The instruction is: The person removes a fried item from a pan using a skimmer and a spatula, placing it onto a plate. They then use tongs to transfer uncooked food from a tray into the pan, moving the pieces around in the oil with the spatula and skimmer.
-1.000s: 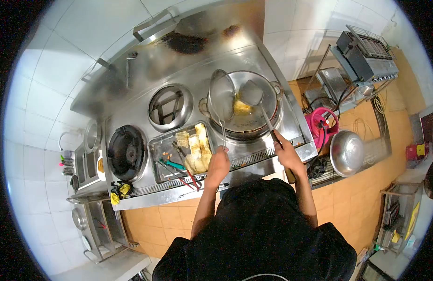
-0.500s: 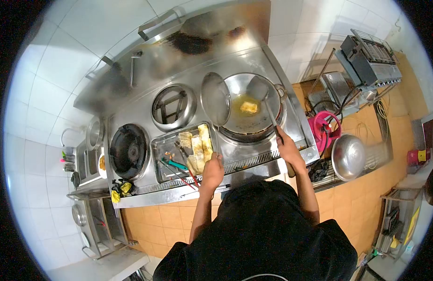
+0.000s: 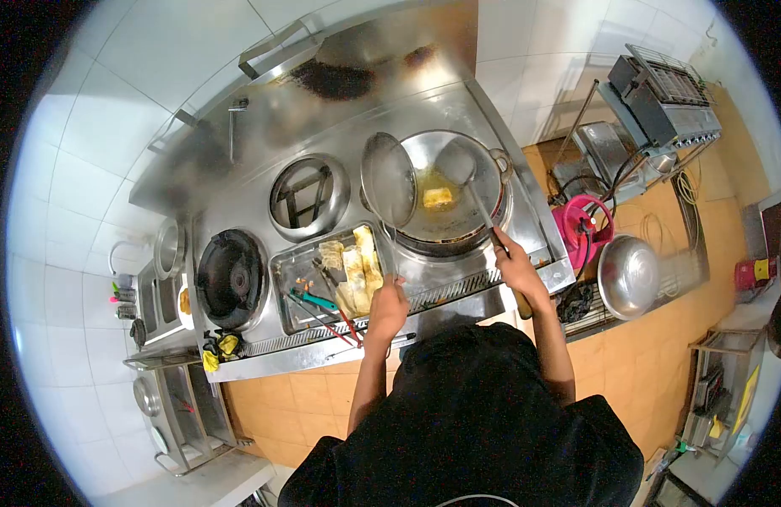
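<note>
My left hand (image 3: 389,313) is closed on the handle of a large round strainer (image 3: 388,180), held tilted at the wok's left rim. My right hand (image 3: 516,266) grips a long-handled wok spatula (image 3: 483,209), its broad head inside the wok (image 3: 420,226) near the far side. A golden piece of food (image 3: 438,198) lies in yellowish oil just below that head. Beside my left hand, a metal tray (image 3: 282,296) contains several pale yellow slabs (image 3: 355,269). Tools with teal handles (image 3: 313,299) and red handles (image 3: 350,328) rest across the tray.
Two other burners, one with a steel ring (image 3: 344,203) and one black (image 3: 230,279), lie left of the wok. A pink bucket-like object (image 3: 568,228) and a steel bowl (image 3: 629,277) stand right of the stove. Yellow-black cloth (image 3: 228,344) sits on the front-left corner.
The spatula head and the food piece have shifted slightly left in the wok. The whole view has moved a little; both hands keep their grips.
</note>
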A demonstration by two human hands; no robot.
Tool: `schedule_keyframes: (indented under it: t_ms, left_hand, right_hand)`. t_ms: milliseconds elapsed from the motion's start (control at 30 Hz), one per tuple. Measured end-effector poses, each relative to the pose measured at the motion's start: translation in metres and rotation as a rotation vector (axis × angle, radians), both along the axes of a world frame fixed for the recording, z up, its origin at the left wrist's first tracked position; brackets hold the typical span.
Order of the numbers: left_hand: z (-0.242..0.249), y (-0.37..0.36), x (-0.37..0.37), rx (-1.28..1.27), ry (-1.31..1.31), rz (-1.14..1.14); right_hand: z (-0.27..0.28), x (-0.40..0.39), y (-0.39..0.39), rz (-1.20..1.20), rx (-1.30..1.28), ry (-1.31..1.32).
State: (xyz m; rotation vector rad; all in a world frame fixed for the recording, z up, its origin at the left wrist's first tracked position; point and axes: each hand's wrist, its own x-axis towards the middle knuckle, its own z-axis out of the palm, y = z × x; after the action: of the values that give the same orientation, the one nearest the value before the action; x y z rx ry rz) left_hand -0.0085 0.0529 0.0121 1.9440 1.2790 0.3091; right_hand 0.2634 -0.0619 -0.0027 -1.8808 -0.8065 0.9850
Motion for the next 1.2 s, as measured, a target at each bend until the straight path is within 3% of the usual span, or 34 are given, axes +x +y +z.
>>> schedule_keyframes:
  t_ms: [100, 200, 267, 367, 533, 633, 733, 933, 1033, 1133, 1200]
  left_hand:
    - [0.001, 0.002, -0.002, -0.003, -0.006, -0.013]
    - [0.019, -0.001, -0.004, 0.055, 0.023, -0.014]
    - [0.039, -0.004, -0.003, -0.067, 0.126, 0.011]
    - [0.033, -0.002, -0.007, -0.035, 0.091, -0.019]
    - [-0.012, 0.008, 0.002, 0.134, 0.004, -0.080]
    - [-0.013, 0.010, 0.009, 0.165, -0.001, -0.117]
    - [0.001, 0.004, 0.005, 0.100, 0.059, -0.122]
    - [0.036, -0.019, -0.031, -0.130, 0.006, -0.089]
    - [0.029, -0.025, -0.042, -0.075, -0.103, -0.105]
    - [0.045, -0.023, -0.033, -0.090, -0.012, -0.058]
    - [0.039, -0.019, -0.032, -0.069, -0.020, -0.053]
  right_hand:
    - [0.020, -0.007, -0.003, -0.022, -0.008, 0.106]
    - [0.041, -0.003, -0.012, -0.012, 0.007, 0.009]
    - [0.051, 0.000, -0.025, -0.024, -0.025, -0.110]
    - [0.065, 0.001, -0.048, 0.002, -0.043, -0.163]
    - [0.076, -0.008, -0.056, -0.035, -0.176, 0.129]
    - [0.040, -0.008, -0.057, -0.012, -0.059, -0.043]
    - [0.051, -0.015, -0.057, 0.007, -0.048, -0.112]
    - [0.041, -0.019, -0.057, 0.014, -0.048, -0.126]
    - [0.016, -0.013, -0.039, 0.059, -0.033, -0.165]
    - [-0.011, -0.006, -0.005, 0.065, 0.102, -0.161]
    - [0.003, -0.003, 0.014, 0.067, 0.074, -0.095]
